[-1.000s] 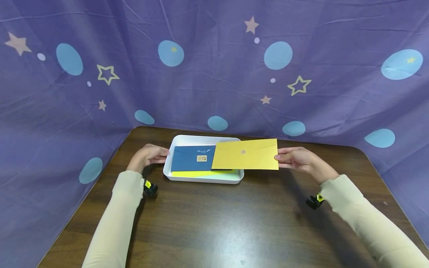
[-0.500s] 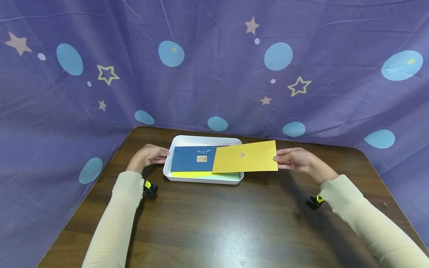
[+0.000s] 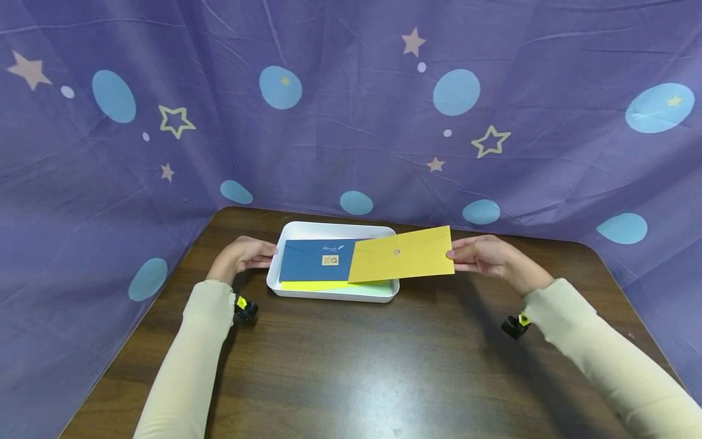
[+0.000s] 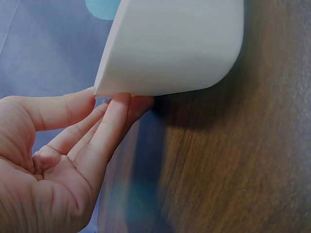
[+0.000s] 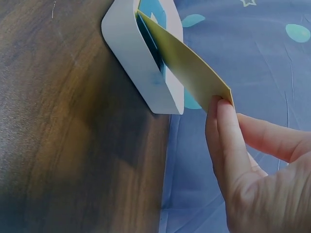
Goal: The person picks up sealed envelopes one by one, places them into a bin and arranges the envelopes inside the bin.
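A white tray [image 3: 342, 296] sits toward the back of the table. My left hand [image 3: 249, 252] holds its left end, thumb at the rim and fingers against the outer wall [image 4: 165, 68]. Between thumb and fingers, my right hand [image 3: 485, 255] pinches the right end of a yellow envelope [image 3: 403, 259] with a small round seal. This envelope slants, its right end raised beyond the tray and its left end overlapping a blue envelope [image 3: 307, 262] inside. The blue one bears white print and a beige label. Beneath it show a bright yellow edge [image 3: 312, 285] and a pale green one [image 3: 351, 289].
The brown wooden table [image 3: 340, 360] stretches in front of the tray. A purple curtain [image 3: 351, 152] with stars and blue ovals hangs close behind the table and along its sides. A black device [image 3: 246, 310] is worn at each wrist.
The yellow envelope has tilted: its left end came down slightly over the blue envelope, then my right hand raised its right end. My left hand and the tray have stayed in place.
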Available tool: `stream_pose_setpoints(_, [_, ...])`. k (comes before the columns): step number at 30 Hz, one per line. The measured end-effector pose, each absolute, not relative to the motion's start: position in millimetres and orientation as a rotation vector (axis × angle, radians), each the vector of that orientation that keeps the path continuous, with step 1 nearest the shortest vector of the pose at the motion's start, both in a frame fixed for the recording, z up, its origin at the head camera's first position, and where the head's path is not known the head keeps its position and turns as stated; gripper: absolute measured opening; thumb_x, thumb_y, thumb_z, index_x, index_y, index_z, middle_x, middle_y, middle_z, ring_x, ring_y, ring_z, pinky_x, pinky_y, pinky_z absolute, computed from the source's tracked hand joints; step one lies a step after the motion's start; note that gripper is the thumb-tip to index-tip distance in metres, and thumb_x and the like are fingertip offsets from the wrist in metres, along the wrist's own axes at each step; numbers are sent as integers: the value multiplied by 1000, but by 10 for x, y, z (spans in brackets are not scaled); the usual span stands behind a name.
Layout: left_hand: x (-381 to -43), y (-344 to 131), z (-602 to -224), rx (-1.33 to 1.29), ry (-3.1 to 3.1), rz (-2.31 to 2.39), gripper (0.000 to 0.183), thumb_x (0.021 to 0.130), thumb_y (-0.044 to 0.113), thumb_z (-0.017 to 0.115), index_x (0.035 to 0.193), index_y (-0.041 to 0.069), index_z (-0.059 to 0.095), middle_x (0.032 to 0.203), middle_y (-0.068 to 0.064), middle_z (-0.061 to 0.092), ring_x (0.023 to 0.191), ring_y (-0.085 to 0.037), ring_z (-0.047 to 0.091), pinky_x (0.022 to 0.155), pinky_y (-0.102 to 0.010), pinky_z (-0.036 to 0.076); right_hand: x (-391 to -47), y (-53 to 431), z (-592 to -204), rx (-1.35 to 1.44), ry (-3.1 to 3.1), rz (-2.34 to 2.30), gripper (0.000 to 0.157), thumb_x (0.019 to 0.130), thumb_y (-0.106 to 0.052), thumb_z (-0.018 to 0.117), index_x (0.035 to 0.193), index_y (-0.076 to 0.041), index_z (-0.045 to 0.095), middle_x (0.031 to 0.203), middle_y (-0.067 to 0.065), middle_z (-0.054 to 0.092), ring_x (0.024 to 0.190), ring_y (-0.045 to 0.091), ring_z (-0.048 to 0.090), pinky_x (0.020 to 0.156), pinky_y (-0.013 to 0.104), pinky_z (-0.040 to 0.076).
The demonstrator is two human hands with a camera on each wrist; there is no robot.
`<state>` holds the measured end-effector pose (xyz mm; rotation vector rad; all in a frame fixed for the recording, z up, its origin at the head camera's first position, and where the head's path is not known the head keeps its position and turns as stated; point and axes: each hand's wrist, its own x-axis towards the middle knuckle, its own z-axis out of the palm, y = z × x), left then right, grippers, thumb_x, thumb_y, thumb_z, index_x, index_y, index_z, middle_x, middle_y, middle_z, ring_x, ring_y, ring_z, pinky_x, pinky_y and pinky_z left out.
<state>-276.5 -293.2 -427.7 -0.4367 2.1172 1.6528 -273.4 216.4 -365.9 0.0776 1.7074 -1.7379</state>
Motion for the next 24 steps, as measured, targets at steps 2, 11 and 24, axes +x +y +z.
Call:
stream_pose_setpoints(2, [-2762,-2928,-4272,-431,2114,1659,49,99,4,61,140,-17,48,77,8,69,72,-5,68,75,-20,64,-2742,2151,-3637,73,1722,-1723,20,100,7,54,97,-7,67,86,0,75,82,11,74,79,24,65])
stream_pose_setpoints(11, [-2754,-2939,-4265,-437,2120,1656,49,99,4,61,140,-17,48,76,8,69,71,-4,67,74,-19,64,-2771,2085,-3579,45,1797,-1659,9,101,4,55,107,-2,59,85,-2,74,82,9,73,79,22,65])
stream_pose_setpoints(24, [-2756,-2932,-4277,-435,2136,1637,48,99,5,61,140,-16,48,79,8,70,72,-4,68,76,-19,64,-2793,1935,-3637,38,1839,-1646,32,100,4,55,131,12,46,87,-2,73,84,8,72,81,22,64])
